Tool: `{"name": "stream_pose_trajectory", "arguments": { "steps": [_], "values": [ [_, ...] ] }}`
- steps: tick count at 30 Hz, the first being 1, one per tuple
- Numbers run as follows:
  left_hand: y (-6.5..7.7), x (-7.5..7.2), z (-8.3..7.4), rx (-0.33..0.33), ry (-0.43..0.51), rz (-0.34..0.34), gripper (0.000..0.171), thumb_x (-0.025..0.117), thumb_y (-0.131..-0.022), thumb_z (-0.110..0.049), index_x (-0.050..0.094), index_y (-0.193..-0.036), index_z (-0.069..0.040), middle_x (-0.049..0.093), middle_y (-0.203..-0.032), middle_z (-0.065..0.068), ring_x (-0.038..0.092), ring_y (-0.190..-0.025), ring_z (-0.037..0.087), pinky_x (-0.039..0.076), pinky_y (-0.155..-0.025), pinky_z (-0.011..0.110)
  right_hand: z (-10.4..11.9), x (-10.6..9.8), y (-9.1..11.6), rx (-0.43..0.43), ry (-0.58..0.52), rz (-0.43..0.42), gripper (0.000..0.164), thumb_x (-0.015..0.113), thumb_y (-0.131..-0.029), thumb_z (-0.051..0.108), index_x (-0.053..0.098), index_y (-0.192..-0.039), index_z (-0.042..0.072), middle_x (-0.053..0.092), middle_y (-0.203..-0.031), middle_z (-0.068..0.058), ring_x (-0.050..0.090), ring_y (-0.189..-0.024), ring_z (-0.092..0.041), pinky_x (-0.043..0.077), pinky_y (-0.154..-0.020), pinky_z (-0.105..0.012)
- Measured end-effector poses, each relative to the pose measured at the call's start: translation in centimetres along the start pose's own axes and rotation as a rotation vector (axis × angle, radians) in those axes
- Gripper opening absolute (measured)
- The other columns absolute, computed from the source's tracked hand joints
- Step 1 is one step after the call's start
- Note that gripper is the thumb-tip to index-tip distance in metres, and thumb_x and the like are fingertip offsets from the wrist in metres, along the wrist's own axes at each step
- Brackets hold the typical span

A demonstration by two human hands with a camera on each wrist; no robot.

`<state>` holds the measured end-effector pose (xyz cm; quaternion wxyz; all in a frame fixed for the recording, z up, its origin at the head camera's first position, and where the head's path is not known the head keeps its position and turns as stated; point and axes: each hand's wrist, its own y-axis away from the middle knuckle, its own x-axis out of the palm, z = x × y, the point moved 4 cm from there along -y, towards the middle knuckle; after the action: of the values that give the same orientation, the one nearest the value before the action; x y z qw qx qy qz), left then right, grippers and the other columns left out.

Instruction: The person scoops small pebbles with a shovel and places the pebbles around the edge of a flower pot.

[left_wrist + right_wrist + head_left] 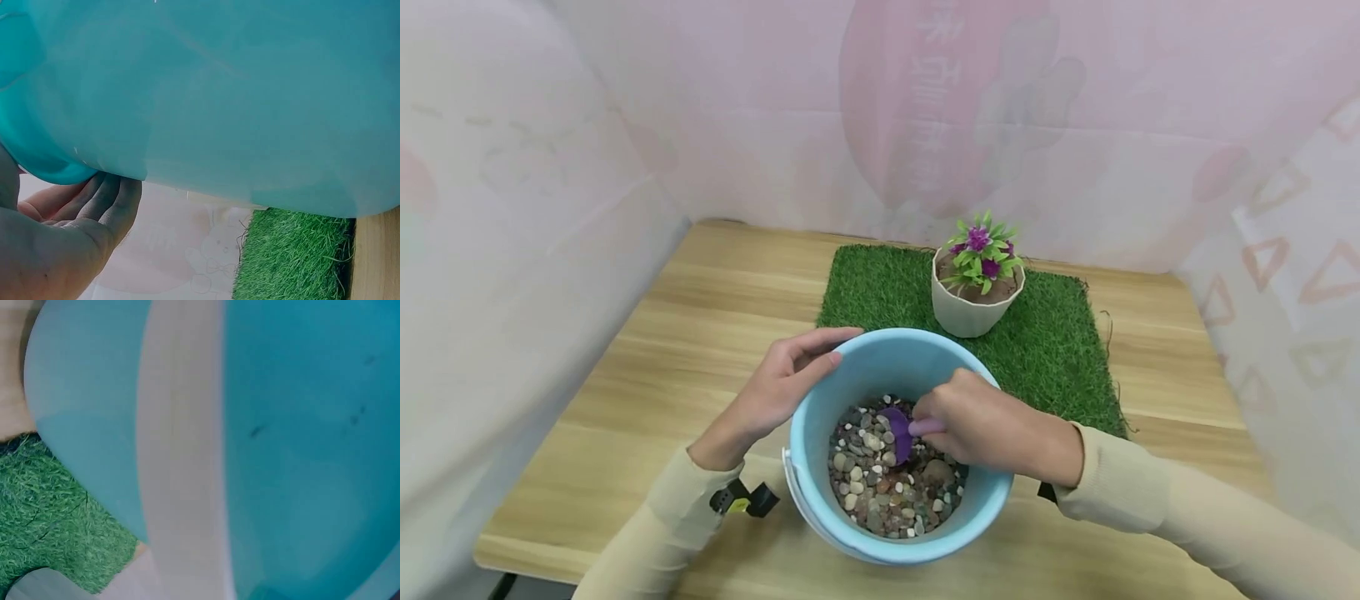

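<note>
1. Hanging along the left side, a pale cloth wall [490, 275] carries faint, blurred print and meets the back cloth at a corner
2. The wooden table [647, 375] shows light, streaky grain, with rounded corners and its left edge close beside that cloth
3. The left hand [771, 387], below a cream sleeve [658, 521], lies spread against the bucket's left side, thumb at the rim, fingers touching the outer wall
4. The light blue bucket [887, 362] stands at the near side of the table, a white handle [788, 473] hanging down its left; mixed pebbles [880, 504] cover its bottom
5. A purple scoop [897, 433] sits among the pebbles inside the bucket
6. Behind, the pinkish back cloth [760, 150] bears a large rosy shape with pale characters
7. The right hand [977, 417] reaches over the rim, its fingers curled round the scoop's handle
8. A cream pot [962, 317] with purple flowers [977, 239] stands upright on the green turf mat [1060, 358], near the table's back edge
9. At the far right, white cloth [1322, 350] printed with triangle outlines closes that side
</note>
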<state>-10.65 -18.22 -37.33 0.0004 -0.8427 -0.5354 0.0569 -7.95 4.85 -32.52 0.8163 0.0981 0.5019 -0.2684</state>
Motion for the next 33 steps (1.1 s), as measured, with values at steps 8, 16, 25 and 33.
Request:
{"name": "stream_pose_trajectory", "arguments": {
  "steps": [8,16,25,33],
  "values": [
    [0.1,0.2,-0.2,0.011,0.006,-0.018,0.041,0.052,-0.110,-0.011,0.055,-0.149,0.001,0.065,-0.140,0.028,0.072,-0.116,0.047,0.069,-0.085,0.054,0.0,-0.2,0.8,-0.015,-0.086,-0.038,0.005,0.079,-0.092,0.004,0.083,-0.093,0.007,0.081,-0.083,-0.001,0.068,-0.069,0.006,0.061,-0.067,-0.011],
    [0.1,0.3,-0.3,0.018,0.018,-0.019,0.041,0.051,-0.110,-0.011,0.056,-0.149,0.000,0.064,-0.142,0.026,0.071,-0.117,0.049,0.069,-0.085,0.056,0.0,-0.3,1.2,0.018,-0.197,-0.068,0.010,0.080,-0.092,0.004,0.083,-0.101,0.004,0.083,-0.093,-0.006,0.078,-0.081,-0.002,0.063,-0.073,-0.008],
    [0.0,0.4,-0.1,0.015,0.017,-0.017,0.041,0.051,-0.111,-0.012,0.055,-0.150,0.001,0.064,-0.141,0.027,0.072,-0.114,0.050,0.069,-0.084,0.056,-0.3,-0.8,2.5,0.058,-0.319,-0.113,0.017,0.081,-0.090,0.002,0.083,-0.107,0.006,0.083,-0.101,-0.004,0.080,-0.091,-0.006,0.065,-0.080,-0.013],
    [-0.1,0.2,0.2,0.007,0.018,-0.020,0.041,0.051,-0.111,-0.014,0.055,-0.150,0.000,0.065,-0.142,0.025,0.071,-0.116,0.051,0.068,-0.087,0.056,-0.8,-1.1,3.6,0.023,-0.348,-0.194,0.020,0.082,-0.089,0.002,0.083,-0.109,0.006,0.083,-0.100,-0.007,0.081,-0.087,-0.008,0.066,-0.071,-0.015]
  ]
}}
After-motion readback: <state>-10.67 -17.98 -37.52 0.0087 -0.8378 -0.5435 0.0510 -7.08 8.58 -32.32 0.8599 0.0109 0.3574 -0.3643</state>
